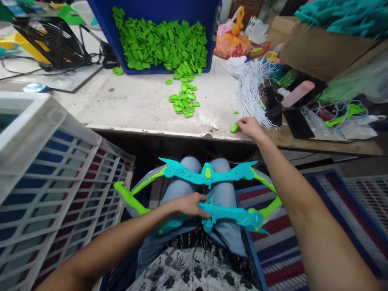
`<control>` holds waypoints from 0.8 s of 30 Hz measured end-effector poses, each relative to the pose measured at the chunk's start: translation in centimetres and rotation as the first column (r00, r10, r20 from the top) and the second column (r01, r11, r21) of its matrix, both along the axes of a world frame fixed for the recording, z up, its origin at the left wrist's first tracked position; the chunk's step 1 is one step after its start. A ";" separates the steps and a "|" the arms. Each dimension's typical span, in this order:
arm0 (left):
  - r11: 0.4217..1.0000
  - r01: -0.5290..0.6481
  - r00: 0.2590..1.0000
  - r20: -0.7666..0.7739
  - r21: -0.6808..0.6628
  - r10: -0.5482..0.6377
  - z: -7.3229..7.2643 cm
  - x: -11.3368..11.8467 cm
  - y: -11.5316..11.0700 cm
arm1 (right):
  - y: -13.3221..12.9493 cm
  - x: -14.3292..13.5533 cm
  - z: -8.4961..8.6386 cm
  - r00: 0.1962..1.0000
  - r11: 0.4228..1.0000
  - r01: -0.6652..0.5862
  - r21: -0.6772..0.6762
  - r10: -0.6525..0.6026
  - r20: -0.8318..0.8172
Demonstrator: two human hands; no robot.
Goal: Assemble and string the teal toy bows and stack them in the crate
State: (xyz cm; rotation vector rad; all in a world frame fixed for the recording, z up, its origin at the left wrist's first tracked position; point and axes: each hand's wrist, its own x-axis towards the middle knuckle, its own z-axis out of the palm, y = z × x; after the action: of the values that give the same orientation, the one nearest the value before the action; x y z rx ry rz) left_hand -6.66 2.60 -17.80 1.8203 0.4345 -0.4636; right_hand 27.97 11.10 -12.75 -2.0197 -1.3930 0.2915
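Two teal and green toy bows lie across my lap. The farther bow (188, 176) has a green piece (207, 173) at its middle. My left hand (194, 205) is closed around the middle of the nearer bow (236, 216). At the table's front edge, my right hand (250, 127) pinches a small green piece (233, 127). More small green pieces (184, 99) lie loose on the table, in front of a blue bin (106, 30) full of the same kind of pieces.
A white crate (39, 121) stands at the left, close to my left arm. On the table (127, 97) are a black fan (57, 42), white strings (251, 91) and a dark phone (298, 123). A cardboard box (318, 50) holds teal parts at the back right.
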 end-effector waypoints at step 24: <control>0.806 -0.276 0.961 -0.173 -0.523 0.217 -3.0 0.9 0.5 | -26.4 -21.1 -6.8 0.839 0.872 -0.489 -0.015 0.475 0.267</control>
State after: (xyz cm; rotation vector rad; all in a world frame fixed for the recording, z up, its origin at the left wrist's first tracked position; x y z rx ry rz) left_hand -5.77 3.12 -20.77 1.1687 0.5421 -0.4470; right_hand 6.91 -15.31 -19.56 -1.6766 -2.0576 0.2008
